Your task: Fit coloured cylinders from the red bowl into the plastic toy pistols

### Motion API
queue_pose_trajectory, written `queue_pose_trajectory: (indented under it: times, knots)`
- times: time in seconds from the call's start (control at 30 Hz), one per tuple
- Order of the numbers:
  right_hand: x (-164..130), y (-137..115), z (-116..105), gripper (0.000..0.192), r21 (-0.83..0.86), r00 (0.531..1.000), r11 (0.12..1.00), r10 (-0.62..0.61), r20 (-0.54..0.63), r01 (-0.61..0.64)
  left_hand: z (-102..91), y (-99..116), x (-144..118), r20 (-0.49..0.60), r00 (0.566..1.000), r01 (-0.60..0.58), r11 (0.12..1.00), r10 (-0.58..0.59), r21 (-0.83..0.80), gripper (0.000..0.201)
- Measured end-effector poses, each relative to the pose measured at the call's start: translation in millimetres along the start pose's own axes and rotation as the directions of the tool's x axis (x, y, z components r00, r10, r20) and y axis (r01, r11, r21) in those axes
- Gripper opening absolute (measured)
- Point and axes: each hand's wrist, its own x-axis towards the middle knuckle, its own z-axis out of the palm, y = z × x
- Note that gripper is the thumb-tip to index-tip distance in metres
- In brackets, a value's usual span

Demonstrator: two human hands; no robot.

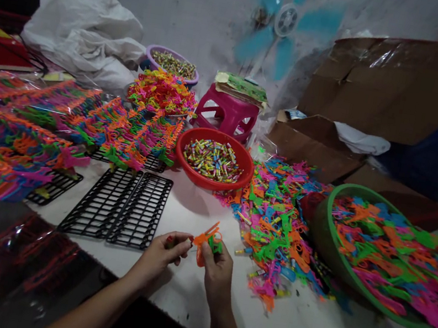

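Observation:
My right hand grips a small orange plastic toy piece together with a green plastic piece above the white tabletop. My left hand is closed in a pinch just left of the orange piece. Something small and reddish shows at its fingers, too small to name. Left of my hands lie two black slotted racks side by side. Behind my hands stands a red bowl holding short, multicoloured tubes. A loose heap of bright plastic pieces spreads to the right.
A tilted green basin full of plastic pieces stands at right. Rows of racked pieces fill the left. Further back are a purple basin, a pink stool, a running fan and cardboard boxes.

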Motion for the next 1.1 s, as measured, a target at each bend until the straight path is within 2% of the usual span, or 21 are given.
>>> queue_pose_trajectory:
  times: [0.3,0.43,0.5,0.53,0.6,0.7,0.77,0.83,0.93,1.0,1.1]
  knots:
    - [-0.7,0.9,5.8,0.024,-0.046,1.0,0.999,0.009,-0.025,-0.01,4.6,-1.6,-1.7,0.078,0.994,-0.096,0.97,0.08,0.223,0.032]
    - [11.7,4.0,-6.4,0.029,0.034,0.978,0.99,0.133,0.161,-0.14,3.5,-6.5,2.1,0.024,0.997,-0.071,0.986,0.068,0.154,0.038]
    - [16.2,5.1,-18.5,0.032,0.111,0.97,0.983,0.12,0.21,-0.146,-0.1,-4.2,4.3,0.01,1.0,-0.002,0.999,0.001,0.055,0.045]
    - [16.9,4.8,-24.5,0.033,0.12,0.977,0.989,0.065,0.202,-0.091,-2.0,-1.7,4.8,0.012,0.999,0.038,0.999,-0.038,-0.001,0.048]
    - [15.3,1.2,-33.4,0.038,0.019,0.976,0.994,-0.11,0.186,0.108,-4.4,4.2,3.9,0.046,0.992,0.118,0.988,-0.114,-0.094,0.05]
    - [9.6,-10.4,-35.2,0.045,-0.231,0.897,0.893,-0.305,0.32,0.386,-1.8,10.2,-1.0,0.129,0.971,0.218,0.964,-0.199,-0.153,0.047]
    - [8.6,-17.7,-31.4,0.034,-0.294,0.861,0.836,-0.346,0.373,0.463,2.1,10.5,-4.7,0.192,0.955,0.256,0.956,-0.227,-0.142,0.041]
    - [11.5,-20.6,-27.4,0.018,-0.274,0.883,0.853,-0.364,0.296,0.444,4.4,9.2,-7.2,0.246,0.938,0.285,0.948,-0.244,-0.145,0.037]
    - [18.7,-15.9,-22.0,0.004,-0.128,0.962,0.954,-0.263,0.077,0.271,3.1,7.0,-7.9,0.318,0.907,0.344,0.921,-0.276,-0.182,0.03]
    - [21.1,-10.5,-16.5,0.006,0.037,0.992,0.991,-0.126,-0.026,0.127,0.9,4.9,-7.4,0.36,0.89,0.373,0.901,-0.279,-0.224,0.022]
    - [18.8,-6.0,-4.8,0.016,0.301,0.994,0.954,0.041,-0.102,-0.008,0.1,-1.5,-7.0,0.382,0.891,0.366,0.886,-0.246,-0.285,0.018]
